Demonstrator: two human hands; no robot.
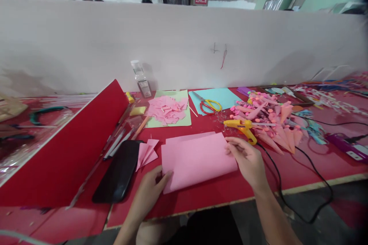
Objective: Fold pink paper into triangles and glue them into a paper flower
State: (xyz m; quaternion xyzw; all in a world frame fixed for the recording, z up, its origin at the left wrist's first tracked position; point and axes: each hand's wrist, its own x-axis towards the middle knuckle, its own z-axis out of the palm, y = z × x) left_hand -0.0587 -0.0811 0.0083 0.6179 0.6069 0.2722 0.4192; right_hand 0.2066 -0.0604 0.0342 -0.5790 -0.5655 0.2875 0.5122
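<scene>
A sheet of pink paper (198, 160) is held between my two hands over the red table, its lower edge curving slightly. My left hand (153, 185) pinches its lower left corner, thumb on top. At the upper right corner, my right hand (244, 157) grips the sheet between thumb and fingers. Another pink sheet (189, 137) shows from behind its top edge. Folded pink paper pieces (147, 153) lie left of the sheet, beside a black phone (117, 172). Just right of my right hand is a yellow hot glue gun (241, 125).
Pink paper scraps (166, 109) cover a pale green sheet. Scissors (207, 104) rest on blue paper (227, 97). Pink cone-shaped pieces (273, 116) are heaped at right, near a purple power strip (349, 147) and black cords. A red board (69, 149) leans at left; a clear bottle (141, 80) stands behind.
</scene>
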